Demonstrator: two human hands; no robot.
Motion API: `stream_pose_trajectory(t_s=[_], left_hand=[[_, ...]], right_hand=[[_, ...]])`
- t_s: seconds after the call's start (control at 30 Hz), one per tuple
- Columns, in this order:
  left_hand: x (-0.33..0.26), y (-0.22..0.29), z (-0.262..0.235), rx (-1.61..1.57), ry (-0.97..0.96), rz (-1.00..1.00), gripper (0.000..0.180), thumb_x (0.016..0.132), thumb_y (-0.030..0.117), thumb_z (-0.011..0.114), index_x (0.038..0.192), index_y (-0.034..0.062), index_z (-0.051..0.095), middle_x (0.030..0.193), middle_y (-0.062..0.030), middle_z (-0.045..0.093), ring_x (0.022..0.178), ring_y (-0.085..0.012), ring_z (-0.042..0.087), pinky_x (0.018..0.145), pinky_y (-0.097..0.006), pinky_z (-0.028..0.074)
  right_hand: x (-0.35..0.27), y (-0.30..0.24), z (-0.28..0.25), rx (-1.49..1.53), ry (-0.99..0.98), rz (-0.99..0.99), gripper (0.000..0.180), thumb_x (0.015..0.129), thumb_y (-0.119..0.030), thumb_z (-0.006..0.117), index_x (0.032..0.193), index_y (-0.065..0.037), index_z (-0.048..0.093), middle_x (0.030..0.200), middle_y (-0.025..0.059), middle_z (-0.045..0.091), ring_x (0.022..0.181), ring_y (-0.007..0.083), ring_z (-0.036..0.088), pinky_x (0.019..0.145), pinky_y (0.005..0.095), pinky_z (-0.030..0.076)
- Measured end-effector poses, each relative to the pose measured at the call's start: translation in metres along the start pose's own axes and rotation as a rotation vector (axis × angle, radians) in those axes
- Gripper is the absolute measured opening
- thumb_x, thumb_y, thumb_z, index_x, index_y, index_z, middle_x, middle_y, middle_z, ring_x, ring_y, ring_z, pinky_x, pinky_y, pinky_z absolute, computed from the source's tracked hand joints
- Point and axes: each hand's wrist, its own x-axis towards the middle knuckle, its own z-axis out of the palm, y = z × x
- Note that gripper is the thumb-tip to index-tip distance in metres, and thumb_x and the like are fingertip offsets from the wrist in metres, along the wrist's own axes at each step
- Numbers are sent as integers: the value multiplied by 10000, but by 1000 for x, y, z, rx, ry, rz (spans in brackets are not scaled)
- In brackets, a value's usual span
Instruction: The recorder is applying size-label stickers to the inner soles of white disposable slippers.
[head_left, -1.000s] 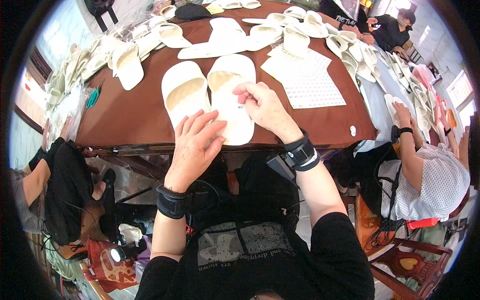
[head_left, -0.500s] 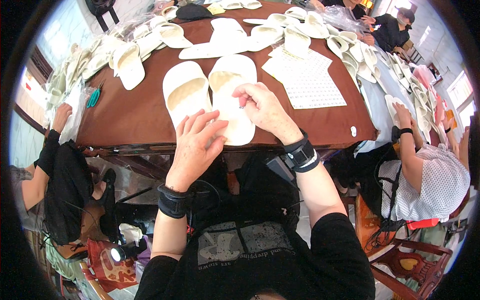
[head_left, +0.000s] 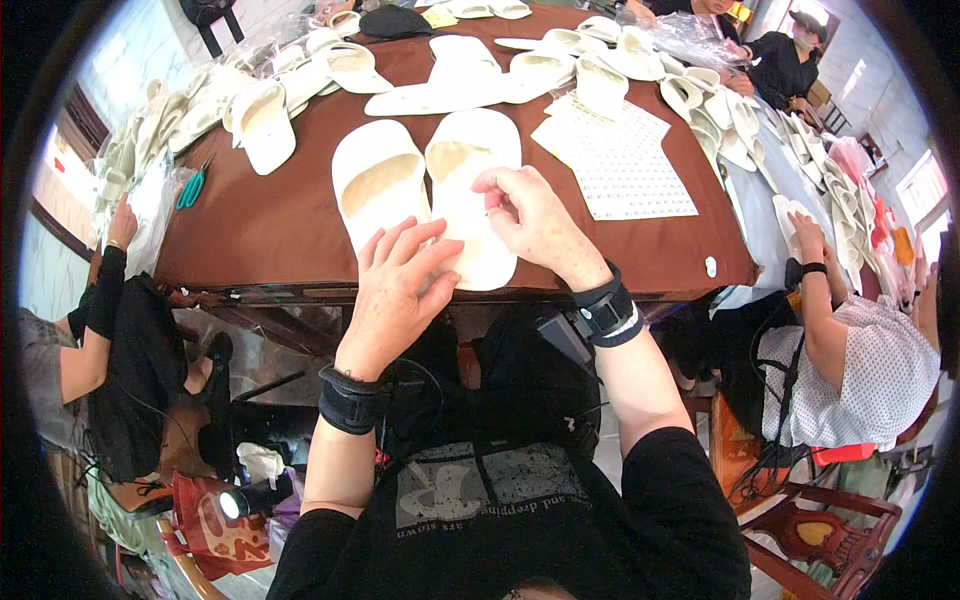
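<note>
Two cream slippers lie side by side at the table's near edge, toes pointing away: a left slipper [head_left: 378, 150] and a right slipper [head_left: 475, 255]. My left hand [head_left: 405, 275] rests over their heel ends, fingers spread, touching the right slipper's edge. Above the right slipper's insole, my right hand [head_left: 530, 220] is curled, thumb and forefinger drawn together. A tiny dark mark shows by its fingertips; whether the fingers hold something small is hidden. White sheets of small printed labels [head_left: 640, 190] lie right of the slippers.
More cream slippers [head_left: 265, 130] are heaped along the far and left parts of the brown-covered table [head_left: 260, 230]. Teal-handled scissors [head_left: 191, 190] lie at the left. A black cap [head_left: 393, 22] sits at the back. Co-workers sit left, right and far right, one handling a slipper [head_left: 788, 215].
My right fingers have curled in a little over the insole, and the dark mark by them shows less. My left hand stays on the heels. The left co-worker's hand has shifted.
</note>
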Motion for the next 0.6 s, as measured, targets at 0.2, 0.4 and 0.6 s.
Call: stream_pose_trajectory(t_s=[0.2, 0.4, 0.6], left_hand=[[1, 0, 1, 9, -1, 4, 324, 806, 153, 696, 1128, 154, 659, 1267, -63, 589, 1272, -314, 477, 1102, -490, 285], [1, 0, 1, 16, 0, 8, 324, 809, 155, 689, 1131, 156, 657, 1268, -62, 587, 1271, -315, 477, 1100, -488, 289], [1, -1, 0, 11, -6, 11, 322, 811, 149, 683, 1132, 154, 655, 1269, -62, 585, 1268, -315, 478, 1097, -489, 292]], right_hand=[[2, 2, 0, -29, 26, -41, 212, 770, -1, 547, 967, -37, 613, 793, 114, 595, 828, 313, 556, 743, 424, 462], [1, 5, -4, -14, -102, 60, 294, 804, -3, 542, 1094, -23, 586, 912, 98, 550, 825, 210, 534, 759, 317, 468], [0, 5, -1, -28, -75, 28, 253, 813, -13, 549, 1063, -20, 590, 917, 114, 576, 839, 226, 548, 752, 332, 471]])
